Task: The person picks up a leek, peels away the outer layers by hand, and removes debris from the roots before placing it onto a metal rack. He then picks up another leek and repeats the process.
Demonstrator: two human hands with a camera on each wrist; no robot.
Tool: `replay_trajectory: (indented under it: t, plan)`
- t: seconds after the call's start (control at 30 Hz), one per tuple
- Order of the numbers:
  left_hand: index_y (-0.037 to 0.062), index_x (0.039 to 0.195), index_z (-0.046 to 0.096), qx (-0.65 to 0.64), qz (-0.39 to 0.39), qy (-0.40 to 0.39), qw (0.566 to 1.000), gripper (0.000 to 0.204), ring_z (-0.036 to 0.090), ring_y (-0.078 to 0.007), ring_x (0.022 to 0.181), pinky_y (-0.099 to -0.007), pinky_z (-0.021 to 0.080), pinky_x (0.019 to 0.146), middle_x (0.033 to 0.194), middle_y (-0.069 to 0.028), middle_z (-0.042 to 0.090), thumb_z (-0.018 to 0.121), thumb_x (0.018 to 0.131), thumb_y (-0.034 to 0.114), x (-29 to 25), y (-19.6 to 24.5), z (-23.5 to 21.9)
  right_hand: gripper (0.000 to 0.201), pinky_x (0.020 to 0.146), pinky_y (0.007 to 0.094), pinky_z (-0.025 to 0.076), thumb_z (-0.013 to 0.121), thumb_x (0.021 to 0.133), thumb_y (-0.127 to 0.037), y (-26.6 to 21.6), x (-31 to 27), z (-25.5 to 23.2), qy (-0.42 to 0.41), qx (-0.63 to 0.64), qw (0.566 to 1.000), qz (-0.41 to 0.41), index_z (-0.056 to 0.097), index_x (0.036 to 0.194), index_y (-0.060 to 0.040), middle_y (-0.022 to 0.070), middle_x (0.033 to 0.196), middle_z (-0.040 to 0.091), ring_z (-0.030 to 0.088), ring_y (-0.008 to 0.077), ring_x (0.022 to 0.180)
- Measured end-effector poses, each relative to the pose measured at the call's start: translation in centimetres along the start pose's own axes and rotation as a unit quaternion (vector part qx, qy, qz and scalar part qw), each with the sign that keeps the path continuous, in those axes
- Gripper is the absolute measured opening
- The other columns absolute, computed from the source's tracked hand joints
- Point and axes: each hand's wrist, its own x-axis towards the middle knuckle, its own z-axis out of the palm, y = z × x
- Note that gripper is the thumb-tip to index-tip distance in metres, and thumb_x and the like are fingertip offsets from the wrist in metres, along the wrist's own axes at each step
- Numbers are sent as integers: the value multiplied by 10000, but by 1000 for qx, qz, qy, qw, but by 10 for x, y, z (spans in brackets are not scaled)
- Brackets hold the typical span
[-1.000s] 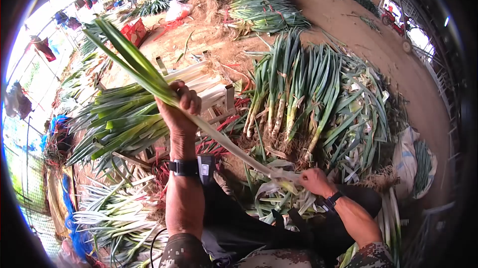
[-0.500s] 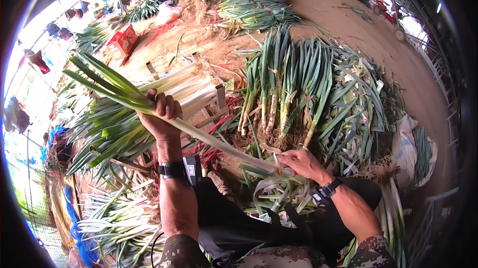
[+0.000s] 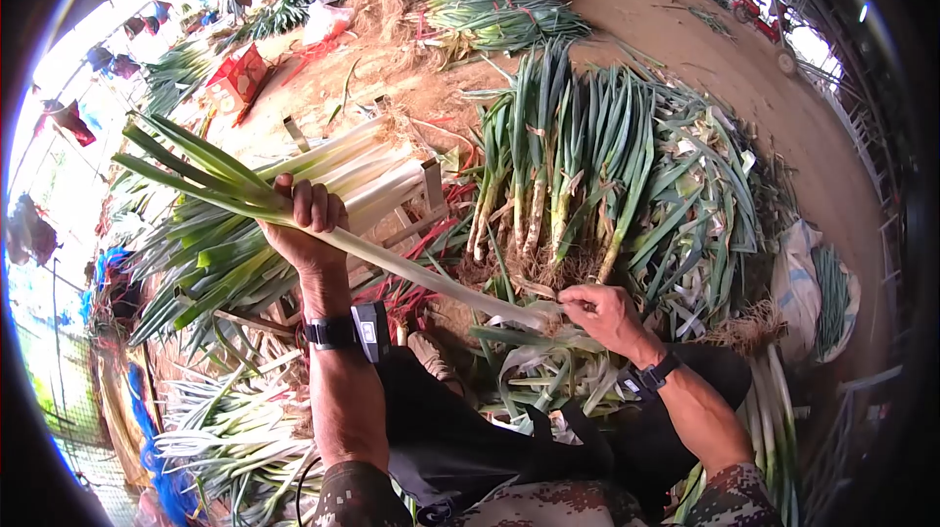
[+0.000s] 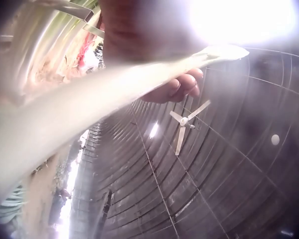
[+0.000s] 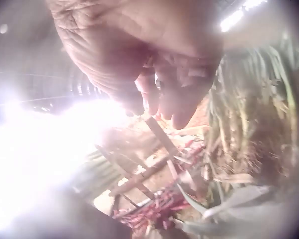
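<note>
A long leek with a white stalk and green leaves slants across the front of the body. My left hand grips it just below the leaves, fingers curled round the stalk. In the left wrist view the pale stalk crosses close to the camera, fingertips showing beneath it. At the stalk's lower end, my right hand pinches the leek with thumb and fingers. Curled fingers show in the right wrist view, where glare washes out much of the left side.
Left of centre, a rack bears several leeks laid side by side. Untrimmed leeks with roots stand bunched ahead, beside a heap of stripped leaves. More leeks lie at lower left. A white sack stands at right.
The left hand has shifted left and slightly down with the leek, which now slants less steeply. The right hand has moved up and left along with the stalk's lower end.
</note>
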Motion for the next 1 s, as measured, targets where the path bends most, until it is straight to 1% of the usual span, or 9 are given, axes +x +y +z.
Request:
replay_trajectory:
  t: [0.07, 0.13, 0.2, 0.33, 0.43, 0.63, 0.73, 0.87, 1.0]
  plan:
    - [32, 1083, 634, 3, 5, 16, 1000, 511, 356, -92, 464, -248, 306, 434, 582, 38, 402, 436, 1017, 498, 2, -3, 1, 234, 718, 306, 560, 689, 886, -224, -22, 7, -1, -35, 57, 997, -32, 728, 1039, -52, 147, 937, 735, 730, 244, 813]
    - [38, 1065, 641, -4, 13, 57, 998, 576, 349, -99, 442, -251, 312, 409, 562, 35, 392, 408, 1011, 563, 1, -6, 2, 212, 660, 315, 550, 687, 871, -206, -27, 12, 3, -69, 14, 997, -29, 734, 1006, -48, 149, 828, 720, 716, 224, 712]
    - [32, 1079, 636, 1, 16, 48, 999, 525, 359, -95, 463, -250, 309, 428, 582, 37, 404, 451, 1007, 518, -1, -8, 4, 205, 628, 325, 542, 688, 861, -197, -30, 13, 5, -100, -17, 995, -12, 736, 991, -47, 147, 782, 709, 707, 225, 664]
    - [29, 1094, 633, 21, 28, 73, 997, 537, 379, -94, 478, -245, 316, 441, 593, 39, 413, 517, 971, 539, -2, -9, 9, 168, 598, 358, 536, 691, 830, -166, -28, 12, 12, -64, -30, 994, -80, 735, 945, -53, 144, 760, 698, 707, 287, 667]
    - [32, 1126, 614, 42, 42, 115, 992, 649, 396, -98, 478, -235, 324, 439, 613, 28, 450, 544, 924, 645, -2, -11, 10, 140, 604, 369, 542, 696, 814, -147, -28, 11, 14, -45, -46, 991, -117, 729, 911, -51, 139, 763, 700, 709, 297, 687]
    - [32, 1231, 577, 136, 57, 227, 963, 737, 428, -102, 502, -236, 352, 459, 691, 2, 515, 528, 910, 694, 1, -9, 25, 106, 588, 312, 537, 683, 819, -76, -30, 9, 20, -17, -66, 991, -119, 705, 880, 9, 152, 762, 713, 715, 212, 662]
    - [38, 1261, 574, 169, 47, 264, 949, 724, 467, -113, 556, -250, 388, 501, 705, -5, 527, 524, 917, 674, 2, -6, 19, 161, 610, 360, 536, 670, 850, -177, -27, 7, 23, -20, 10, 1000, -16, 709, 859, -22, 148, 764, 701, 701, 256, 654]
    - [41, 1257, 573, 85, 47, 294, 951, 700, 472, -150, 567, -289, 430, 549, 687, -27, 527, 491, 927, 654, 6, -11, 23, 212, 600, 327, 514, 639, 876, -201, -26, 7, 22, -37, 80, 994, 63, 716, 889, -4, 133, 722, 689, 669, 162, 638]
    - [36, 1189, 620, 26, 21, 222, 975, 687, 455, -156, 572, -306, 407, 556, 664, -25, 512, 491, 922, 655, -1, -8, 4, 221, 573, 302, 504, 637, 884, -201, -15, 8, 26, -26, 120, 989, 84, 712, 870, 7, 91, 685, 674, 643, 130, 611]
